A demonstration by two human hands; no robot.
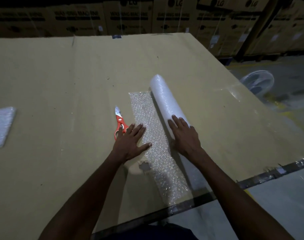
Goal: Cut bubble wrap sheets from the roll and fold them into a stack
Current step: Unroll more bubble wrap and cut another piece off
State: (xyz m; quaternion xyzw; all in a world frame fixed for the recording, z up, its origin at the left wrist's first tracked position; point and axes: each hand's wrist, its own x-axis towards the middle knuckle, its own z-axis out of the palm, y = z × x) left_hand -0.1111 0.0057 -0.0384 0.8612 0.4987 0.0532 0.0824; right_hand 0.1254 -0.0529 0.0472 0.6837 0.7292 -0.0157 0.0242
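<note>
A white bubble wrap roll (165, 99) lies on the cardboard-covered table (61, 84), running from far to near. A strip of unrolled wrap (147, 115) lies flat to its left. My right hand (184, 134) rests flat on top of the roll, fingers straight. With spread fingers my left hand (132, 142) presses the left edge of the unrolled strip. Orange-handled scissors (120, 122) lie just left of that hand, partly under its fingers. At the far left edge sits a stack of folded bubble wrap sheets (1, 127).
The table's near edge (251, 179) is taped and runs diagonally at lower right. A small hole (144, 166) shows in the cardboard near my left wrist. A white fan (257, 84) stands on the floor beyond the right edge. Stacked cartons (130, 16) line the back.
</note>
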